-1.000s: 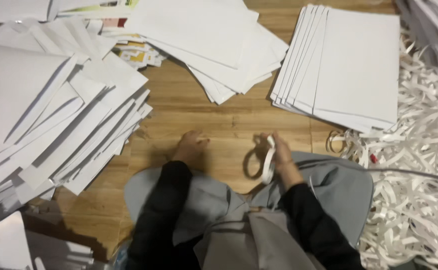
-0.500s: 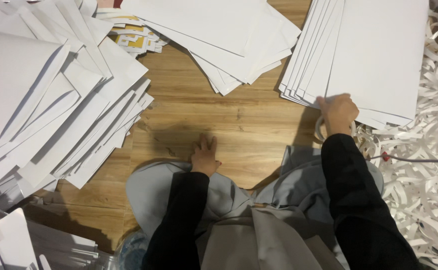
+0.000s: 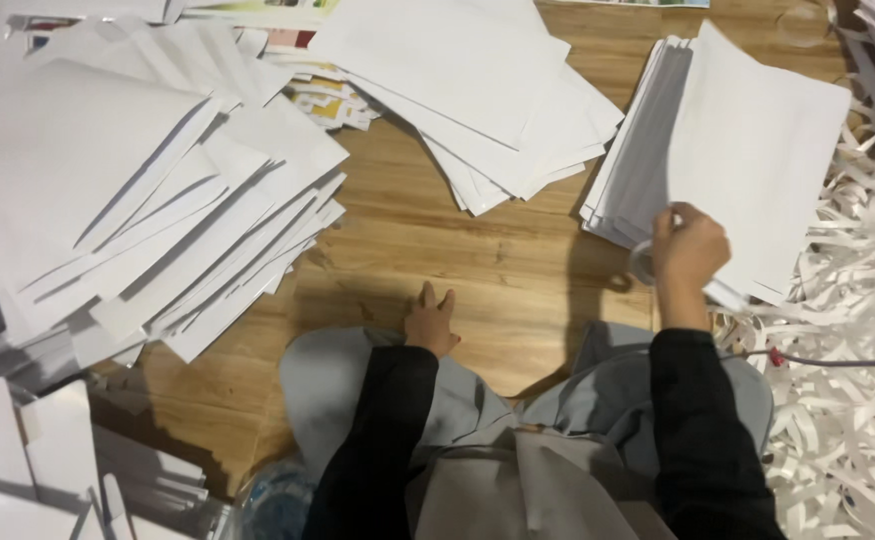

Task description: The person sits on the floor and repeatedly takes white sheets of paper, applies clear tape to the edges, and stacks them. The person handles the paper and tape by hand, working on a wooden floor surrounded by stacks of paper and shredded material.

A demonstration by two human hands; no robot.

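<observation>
Right hand (image 3: 691, 250) is closed on top sheet (image 3: 758, 150) of paper stack (image 3: 638, 170), lifted. Left hand (image 3: 430, 322) is rested flat, open, empty, on wooden floor (image 3: 518, 260).

Dim warm light is falling from above; soft shadows are lying on the floor (image 3: 518, 270), edges blurring slightly.

Two hands show, the left hand (image 3: 430, 322) and the right hand (image 3: 691, 250), along with three spreads of white sheets: a left heap (image 3: 128, 200), a far middle pile (image 3: 478, 90) and a right stack (image 3: 748, 150).
</observation>
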